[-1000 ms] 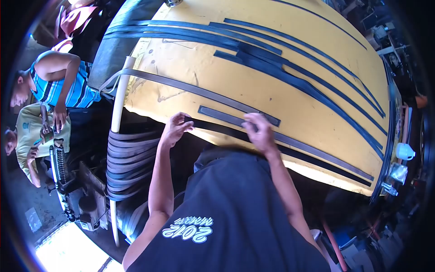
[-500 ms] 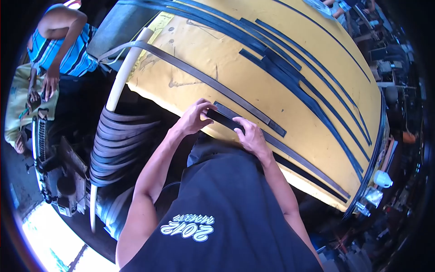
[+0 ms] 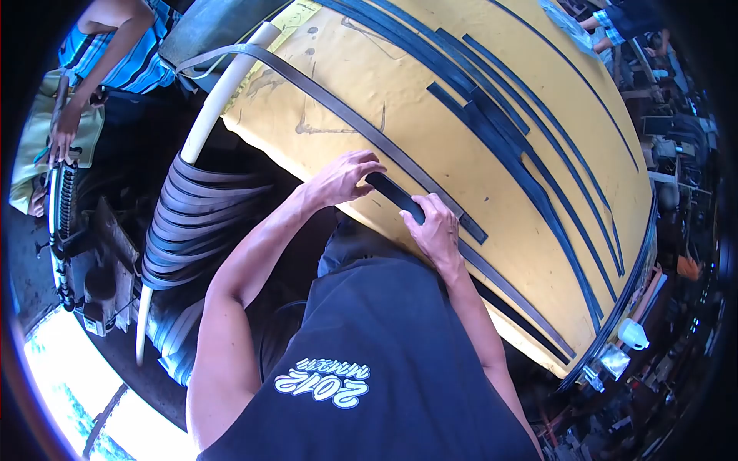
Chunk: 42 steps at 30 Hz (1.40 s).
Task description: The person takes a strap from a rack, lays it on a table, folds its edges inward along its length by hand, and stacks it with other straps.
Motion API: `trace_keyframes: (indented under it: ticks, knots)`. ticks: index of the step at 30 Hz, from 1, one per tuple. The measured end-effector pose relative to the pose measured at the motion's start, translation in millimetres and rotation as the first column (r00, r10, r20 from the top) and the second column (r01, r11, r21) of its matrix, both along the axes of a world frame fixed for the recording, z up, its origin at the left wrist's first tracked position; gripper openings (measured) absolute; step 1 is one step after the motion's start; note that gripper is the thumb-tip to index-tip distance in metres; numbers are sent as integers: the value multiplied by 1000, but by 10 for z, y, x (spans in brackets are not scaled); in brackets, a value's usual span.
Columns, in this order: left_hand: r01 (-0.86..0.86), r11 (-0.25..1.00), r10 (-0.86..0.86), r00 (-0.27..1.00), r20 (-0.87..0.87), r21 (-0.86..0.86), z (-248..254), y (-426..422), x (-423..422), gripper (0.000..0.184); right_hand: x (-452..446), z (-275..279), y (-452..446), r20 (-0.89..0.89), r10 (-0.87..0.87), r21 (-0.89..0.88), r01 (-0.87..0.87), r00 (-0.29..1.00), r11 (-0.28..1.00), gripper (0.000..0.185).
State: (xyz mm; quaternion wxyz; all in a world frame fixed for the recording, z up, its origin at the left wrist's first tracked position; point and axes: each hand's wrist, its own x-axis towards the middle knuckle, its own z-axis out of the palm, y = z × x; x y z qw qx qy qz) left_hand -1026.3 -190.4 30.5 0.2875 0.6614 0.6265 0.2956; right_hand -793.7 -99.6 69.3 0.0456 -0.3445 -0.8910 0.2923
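A dark flat strap [image 3: 396, 193] stretches between my two hands near the front edge of the yellow-topped table. My left hand [image 3: 344, 178] has its fingers and thumb closed at the strap's far left end. Farther right, my right hand [image 3: 437, 229] pinches the same strap, its thumb on the near side. Beyond my right hand, a brownish strap [image 3: 523, 300] and a black strap [image 3: 523, 321] run along the table edge; whether they join the held piece is hidden. Just behind my hands lies a long grey-brown strap [image 3: 357, 121], passing over a pale pole.
Several dark straps [image 3: 500, 146] lie across the yellow tabletop [image 3: 323, 84]. Many straps hang in a bundle [image 3: 204, 223] on the pale pole [image 3: 227, 96] at left. Another person's arm [image 3: 92, 77] is at upper left; a white bulb [image 3: 633, 334] is by the right corner.
My left hand has turned over the strap's end, knuckles now higher. The lighter strap end that showed behind the black one is no longer visible. The whole view has shifted slightly.
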Motion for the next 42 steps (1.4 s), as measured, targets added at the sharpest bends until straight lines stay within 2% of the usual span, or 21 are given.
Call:
trace_keyframes:
  ticks: [4,7,10,19,29,31,38,40,42]
  knots:
    - [20,999,-16,997,-81,42,-19,14,-16,54,17,-85,20,-50,11,37,-9,999,999,34]
    - [45,999,-46,997,-59,-9,-3,56,-42,56,18,-100,45,-57,16,46,-13,998,999,33]
    - [56,997,-53,997,-56,52,-39,81,-83,56,13,-113,81,-53,-2,28,3,999,1000,31]
    - [81,997,-82,995,-55,-17,-63,43,-161,57,-38,-180,81,-87,18,44,-14,996,999,30]
    - [47,999,-47,998,-31,-10,-90,20,-139,58,-29,-253,47,-78,18,51,-14,997,999,31]
    - [53,998,-52,998,-28,32,-110,23,-135,66,-27,-273,35,-83,16,47,-12,996,999,30]
    - [54,998,-53,998,-34,26,-73,35,-124,65,-15,-303,28,-88,4,51,0,996,999,31]
    - [51,998,-53,998,-39,-39,-52,37,-134,58,-13,-302,32,-87,1,34,2,996,999,31]
    - [40,998,-41,999,-29,-39,-52,38,-126,59,-14,-304,35,-88,1,34,2,996,999,31]
